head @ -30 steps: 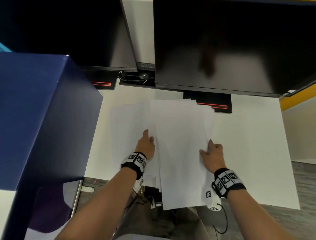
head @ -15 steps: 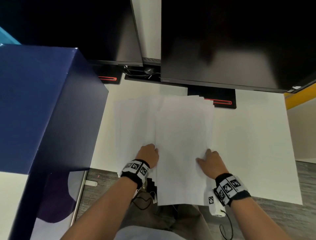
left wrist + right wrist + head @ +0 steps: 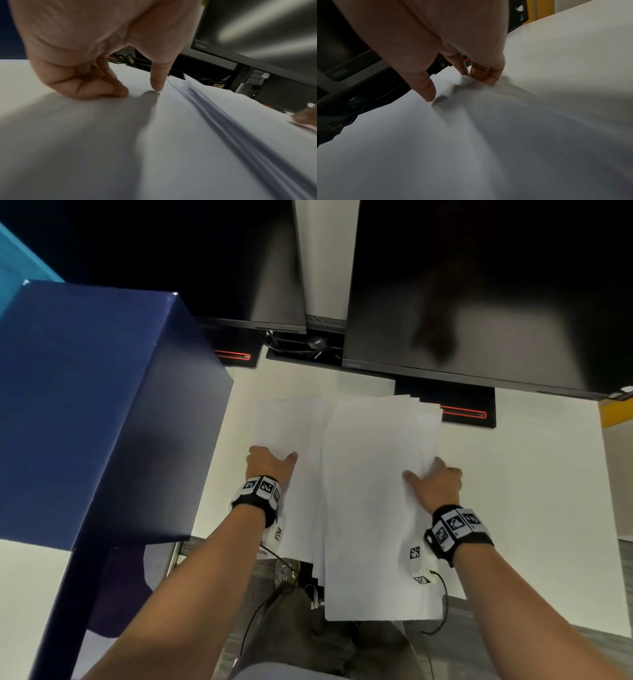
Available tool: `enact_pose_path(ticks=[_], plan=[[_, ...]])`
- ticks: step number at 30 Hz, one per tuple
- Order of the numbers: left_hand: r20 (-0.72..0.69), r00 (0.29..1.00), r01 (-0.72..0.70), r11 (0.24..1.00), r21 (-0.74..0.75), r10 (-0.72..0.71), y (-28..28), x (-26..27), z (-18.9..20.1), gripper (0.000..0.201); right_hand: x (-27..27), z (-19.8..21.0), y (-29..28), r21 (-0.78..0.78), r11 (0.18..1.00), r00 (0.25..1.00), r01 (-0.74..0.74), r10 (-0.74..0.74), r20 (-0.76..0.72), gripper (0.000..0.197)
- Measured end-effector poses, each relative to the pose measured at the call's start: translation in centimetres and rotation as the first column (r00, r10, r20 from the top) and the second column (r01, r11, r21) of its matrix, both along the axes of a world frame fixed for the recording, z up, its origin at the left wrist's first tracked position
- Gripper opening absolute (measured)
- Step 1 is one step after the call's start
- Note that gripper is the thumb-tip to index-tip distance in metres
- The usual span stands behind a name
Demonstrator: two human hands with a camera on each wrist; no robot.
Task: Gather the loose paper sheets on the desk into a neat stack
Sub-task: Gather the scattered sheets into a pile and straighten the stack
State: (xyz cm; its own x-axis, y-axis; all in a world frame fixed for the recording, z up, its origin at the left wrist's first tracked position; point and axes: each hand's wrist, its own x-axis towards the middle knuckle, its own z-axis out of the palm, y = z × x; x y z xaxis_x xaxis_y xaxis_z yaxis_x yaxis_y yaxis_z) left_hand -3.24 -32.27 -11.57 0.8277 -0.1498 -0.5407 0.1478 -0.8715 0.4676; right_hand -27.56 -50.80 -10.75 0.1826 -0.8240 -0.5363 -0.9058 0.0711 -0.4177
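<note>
Several white paper sheets (image 3: 370, 491) lie fanned on the white desk (image 3: 534, 491), their near ends hanging over its front edge. My left hand (image 3: 270, 465) rests on the leftmost sheets (image 3: 291, 422). In the left wrist view its fingers (image 3: 102, 88) are curled with the knuckles on the paper (image 3: 188, 135) and the thumb tip touching it. My right hand (image 3: 433, 486) is at the pile's right edge. Its thumb (image 3: 428, 93) lies on top and its curled fingers (image 3: 486, 77) sit behind the raised edge of the paper (image 3: 471, 135), pinching it.
A tall dark blue box (image 3: 102, 405) stands against the desk's left side. Two dark monitors (image 3: 479, 285) (image 3: 205, 251) hang over the back, with their black bases (image 3: 469, 414) just behind the sheets. Cables (image 3: 442, 604) dangle below the front edge.
My left hand has moved left, from beside the top pile to the outer edge of the leftmost sheets. My right hand stays on the pile's right edge, slightly farther along it.
</note>
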Motion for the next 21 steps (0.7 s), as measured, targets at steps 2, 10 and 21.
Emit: enact_pose_path(ticks=[2, 10, 21], plan=[[-0.007, 0.994, 0.106, 0.993, -0.045, -0.107, -0.7, -0.9, -0.2, 0.062, 1.6, -0.1, 0.9, -0.003, 0.997, 0.997, -0.074, 0.074, 0.019, 0.075], [0.112, 0.993, -0.056, 0.991, 0.120, 0.043, 1.2, -0.6, -0.2, 0.090, 1.6, -0.6, 1.3, -0.071, 0.993, 0.989, 0.094, -0.102, -0.108, 0.071], [-0.031, 0.998, -0.054, 0.986, -0.157, 0.049, 1.4, -0.4, 1.1, 0.051, 3.2, -1.0, 1.5, -0.035, 0.999, 0.999, -0.005, 0.006, 0.031, 0.073]])
